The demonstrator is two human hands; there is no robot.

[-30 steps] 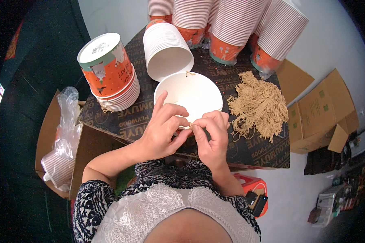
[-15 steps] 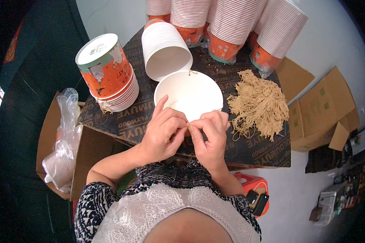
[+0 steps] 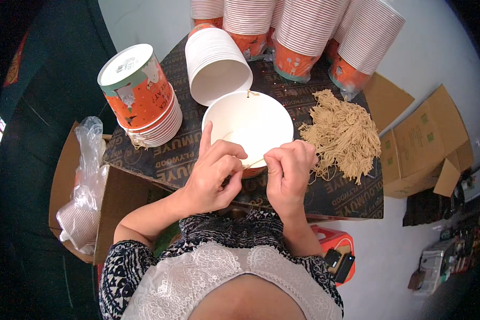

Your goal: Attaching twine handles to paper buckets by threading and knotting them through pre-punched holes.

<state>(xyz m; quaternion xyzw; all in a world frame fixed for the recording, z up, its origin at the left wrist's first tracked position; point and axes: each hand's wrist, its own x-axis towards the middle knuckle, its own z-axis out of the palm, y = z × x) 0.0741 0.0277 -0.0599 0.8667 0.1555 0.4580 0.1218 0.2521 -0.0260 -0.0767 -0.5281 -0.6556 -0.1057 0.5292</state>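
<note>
A white-lined paper bucket (image 3: 253, 120) stands mouth up in front of me, with a knotted tan cord end (image 3: 252, 94) at its far rim. At its near rim, a short piece of tan cord (image 3: 255, 162) runs between my hands. My left hand (image 3: 213, 176) pinches near the cord's left end, its index finger raised along the bucket's side. The thumb and fingers of my right hand (image 3: 290, 169) are closed on the other end. To the right lies a loose heap of tan cords (image 3: 344, 133).
Left on the dark plywood table (image 3: 325, 200) is an upside-down stack of orange buckets (image 3: 144, 96). A white bucket stack (image 3: 216, 64) lies behind the bucket. Several wrapped stacks (image 3: 304, 37) line the back. Cardboard boxes flank the table, the left one (image 3: 122, 208) holding wrapped buckets.
My right hand has moved right, away from my left, and a stretch of cord now shows between them. My left hand stays at the bucket's near rim.
</note>
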